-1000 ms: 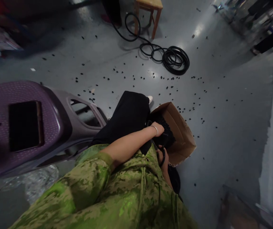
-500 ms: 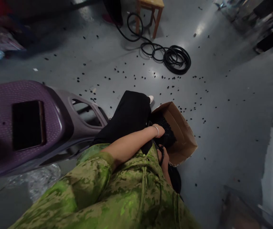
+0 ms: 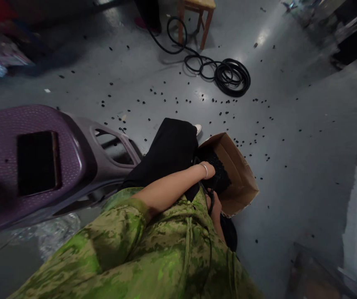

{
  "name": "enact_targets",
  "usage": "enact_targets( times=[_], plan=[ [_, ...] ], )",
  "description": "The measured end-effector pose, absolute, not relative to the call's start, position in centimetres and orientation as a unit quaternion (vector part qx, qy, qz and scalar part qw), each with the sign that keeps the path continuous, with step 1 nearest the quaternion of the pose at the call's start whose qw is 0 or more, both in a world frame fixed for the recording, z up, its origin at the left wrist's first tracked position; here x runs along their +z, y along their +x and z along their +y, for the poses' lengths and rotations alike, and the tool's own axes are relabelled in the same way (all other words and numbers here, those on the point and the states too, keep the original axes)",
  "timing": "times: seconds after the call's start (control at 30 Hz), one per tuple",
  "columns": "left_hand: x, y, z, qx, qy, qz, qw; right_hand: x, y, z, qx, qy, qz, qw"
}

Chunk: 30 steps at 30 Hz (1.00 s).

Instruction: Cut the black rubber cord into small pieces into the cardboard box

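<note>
My left hand (image 3: pixel 208 170), with a silver bracelet at the wrist, reaches across my lap to the mouth of a cardboard box (image 3: pixel 239 174). Its fingers are curled and closed, their tips hidden against the dark contents. A heap of small black pieces (image 3: pixel 223 174) fills the lower part of the tilted box. Just below, near the box's lower side, my right hand (image 3: pixel 216 205) is closed around a thin black thing (image 3: pixel 211 198). That thing runs up between my two hands; its kind cannot be made out.
A purple plastic stool (image 3: pixel 72 153) with a phone (image 3: pixel 37 162) on it stands at left. Many small black rings (image 3: pixel 221 113) lie scattered on the floor. Further off are a coiled black hose (image 3: pixel 242 79), a wooden stool (image 3: pixel 208 29) and another person's leg (image 3: pixel 150 14).
The view has shifted very slightly. Both hands stay at the box in nearly the same pose, with only a small movement at the left fingers.
</note>
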State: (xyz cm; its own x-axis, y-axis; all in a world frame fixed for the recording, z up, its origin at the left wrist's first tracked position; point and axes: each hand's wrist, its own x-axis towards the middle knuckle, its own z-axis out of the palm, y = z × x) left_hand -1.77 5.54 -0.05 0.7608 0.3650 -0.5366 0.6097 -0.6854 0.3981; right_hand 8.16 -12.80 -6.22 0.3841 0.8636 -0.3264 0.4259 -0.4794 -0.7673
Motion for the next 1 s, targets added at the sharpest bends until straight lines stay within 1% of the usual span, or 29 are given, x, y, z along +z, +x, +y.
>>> enact_targets(
  times=[0.13,0.53,0.8,1.0],
  plan=[
    [-0.4,-1.7,5.6,-0.196,0.895,0.279,0.287,-6.1,8.1,-12.8,0.371,-0.78,-0.418,0.281],
    [-1.1,-1.7,5.5,-0.192,0.903,0.272,0.273,-6.5,8.3,-13.0,0.366,-0.777,-0.419,0.296],
    [-1.4,-1.7,5.5,-0.168,0.894,0.286,0.3,-6.3,8.2,-12.9,0.353,-0.782,-0.436,0.273],
    [-1.7,-1.5,5.5,-0.175,0.891,0.28,0.311,-6.2,7.8,-12.8,0.337,-0.787,-0.436,0.278]
  ],
)
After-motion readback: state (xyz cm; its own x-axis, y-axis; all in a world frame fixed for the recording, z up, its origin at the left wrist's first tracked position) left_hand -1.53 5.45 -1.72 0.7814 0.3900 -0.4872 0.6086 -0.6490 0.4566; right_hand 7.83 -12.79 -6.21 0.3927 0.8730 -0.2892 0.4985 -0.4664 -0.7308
